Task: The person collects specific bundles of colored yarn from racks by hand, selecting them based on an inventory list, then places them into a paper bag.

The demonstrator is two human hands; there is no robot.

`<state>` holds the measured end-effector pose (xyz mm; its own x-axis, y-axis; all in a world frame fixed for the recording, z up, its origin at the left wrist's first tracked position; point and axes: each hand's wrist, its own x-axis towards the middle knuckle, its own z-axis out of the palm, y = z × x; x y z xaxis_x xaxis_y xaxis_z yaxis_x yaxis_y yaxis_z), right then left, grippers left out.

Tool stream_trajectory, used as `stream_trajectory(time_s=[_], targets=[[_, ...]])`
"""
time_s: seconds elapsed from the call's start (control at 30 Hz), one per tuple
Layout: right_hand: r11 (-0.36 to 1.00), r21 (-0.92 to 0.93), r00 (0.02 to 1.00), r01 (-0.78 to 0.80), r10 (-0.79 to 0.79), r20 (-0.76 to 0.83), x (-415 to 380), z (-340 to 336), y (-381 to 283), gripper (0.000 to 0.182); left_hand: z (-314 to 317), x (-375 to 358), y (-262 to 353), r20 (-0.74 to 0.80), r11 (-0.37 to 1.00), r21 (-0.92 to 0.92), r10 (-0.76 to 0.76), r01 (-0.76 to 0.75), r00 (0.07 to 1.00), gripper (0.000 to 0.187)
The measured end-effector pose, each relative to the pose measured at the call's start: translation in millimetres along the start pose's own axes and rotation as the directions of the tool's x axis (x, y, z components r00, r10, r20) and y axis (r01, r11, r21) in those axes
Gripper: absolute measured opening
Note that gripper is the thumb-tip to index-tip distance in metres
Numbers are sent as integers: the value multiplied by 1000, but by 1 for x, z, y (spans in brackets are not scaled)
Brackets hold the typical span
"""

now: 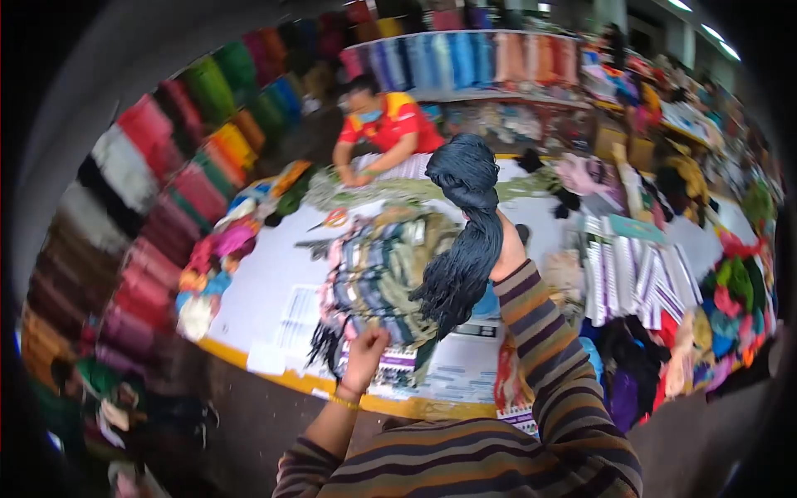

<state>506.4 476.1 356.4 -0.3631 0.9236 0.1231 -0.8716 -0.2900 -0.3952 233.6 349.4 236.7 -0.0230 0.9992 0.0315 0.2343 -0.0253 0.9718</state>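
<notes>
Striped clothing (448,461) on the wearer lies nearest, along the bottom. Across the white tabletop (253,311), colourful yarn bundles (232,238) line the left edge, then come orange-handled scissors (335,218). Fingers curled, the left hand (368,349) is at the lower edge of banded skeins (386,261); whether it pinches any cannot be told. Gripping a dark skein (466,241), the right hand (509,245) lifts it above the tabletop, strands hanging. Purple-and-white strips (639,270) lie farther right.
</notes>
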Motion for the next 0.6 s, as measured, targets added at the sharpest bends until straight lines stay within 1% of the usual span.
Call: stream_trajectory(time_s=[0.03, 0.07, 0.1, 0.13, 0.17, 0.2, 0.23, 0.27, 0.33, 0.37, 0.4, 0.43, 0.47, 0.5, 0.53, 0.6], targets=[[999, -4, 998, -48, 48, -33, 10, 4, 21, 25, -5, 1, 31, -28, 994, -104, 13, -16, 1000, 17], [996, -6, 993, -91, 90, -72, 15, 11, 41, 25, -19, -8, 17, -86, 991, -135, -15, 3, 996, 16], [982, 19, 980, -190, 189, 58, 23, 12, 62, 26, -29, 9, 39, -118, 988, -118, 89, -103, 989, 15], [957, 33, 943, -287, 277, 185, 30, 11, 83, 27, -38, 12, 45, -161, 980, -178, 61, -89, 985, 16], [956, 27, 937, -291, 279, 208, 33, 12, 106, 24, -46, 11, 69, -209, 975, -159, 122, -157, 970, 17], [930, 1, 915, -368, 363, 174, 39, 10, 127, 23, -55, 13, 80, -230, 975, -105, 169, -197, 959, 20], [896, -25, 886, -443, 442, 137, 43, 9, 145, 21, -63, 18, 81, -244, 951, -194, 191, -241, 951, 30], [914, -103, 906, -392, 403, 132, 38, 23, 167, 20, -71, 18, 90, -248, 943, -249, 160, -223, 955, 37], [889, -221, 906, -401, 421, 52, 37, 32, 210, 20, -89, 22, 85, -155, 862, -452, 176, -229, 972, 43], [847, -233, 860, -477, 504, 73, 34, 29, 224, 19, -100, 22, 75, -101, 852, -492, 150, -180, 984, 40], [798, -250, 807, -548, 583, 92, 31, 30, 237, 19, -107, 17, 66, -93, 805, -584, 61, -105, 994, 38], [725, -114, 705, -680, 688, 172, 30, 30, 244, 20, -114, 12, 59, -72, 741, -670, -21, -32, 997, 36], [720, -131, 721, -681, 691, 49, 29, 30, 251, 22, -118, 8, 52, -108, 745, -664, -14, -62, 994, 32], [698, -142, 705, -702, 710, 6, 30, 29, 259, 23, -123, 5, 50, -116, 741, -669, -23, -61, 993, 32], [676, -155, 688, -720, 725, -36, 33, 26, 268, 24, -126, 3, 48, -172, 755, -649, -23, -95, 985, 31], [673, -179, 683, -717, 730, 7, 37, 23, 282, 27, -133, 2, 51, -266, 776, -606, 9, -174, 964, 28]])
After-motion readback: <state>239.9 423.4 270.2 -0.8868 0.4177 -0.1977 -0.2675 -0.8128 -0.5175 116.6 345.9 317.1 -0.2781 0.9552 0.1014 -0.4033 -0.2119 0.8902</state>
